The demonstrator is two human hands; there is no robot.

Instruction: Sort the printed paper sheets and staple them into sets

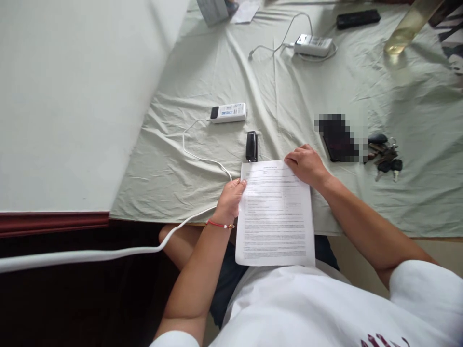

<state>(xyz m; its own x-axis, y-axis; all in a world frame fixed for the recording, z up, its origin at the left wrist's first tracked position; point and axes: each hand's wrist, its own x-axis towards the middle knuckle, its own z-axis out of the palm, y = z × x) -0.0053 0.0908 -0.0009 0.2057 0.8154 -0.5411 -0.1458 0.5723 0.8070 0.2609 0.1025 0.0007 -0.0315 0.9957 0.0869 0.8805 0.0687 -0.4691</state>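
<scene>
Both hands hold a white printed sheet of paper (pixel 275 217), possibly several sheets together, at the near edge of the table. My left hand (pixel 230 196), with a red string bracelet on its wrist, pinches the sheet's left edge near the top. At the top right corner, my right hand (pixel 304 163) has its fingers closed on the paper. Just beyond the sheet's top edge lies a small black stapler (pixel 251 146). The lower part of the paper hangs past the table edge over my lap.
A pale green cloth (pixel 173 159) covers the table. On it lie a white power bank (pixel 228 113) with a cable, another white device (pixel 313 45), a pixelated dark phone (pixel 338 140), keys (pixel 388 156), a black case (pixel 358 19) and a bottle of yellowish liquid (pixel 401 38). A white cable (pixel 108 254) crosses the left.
</scene>
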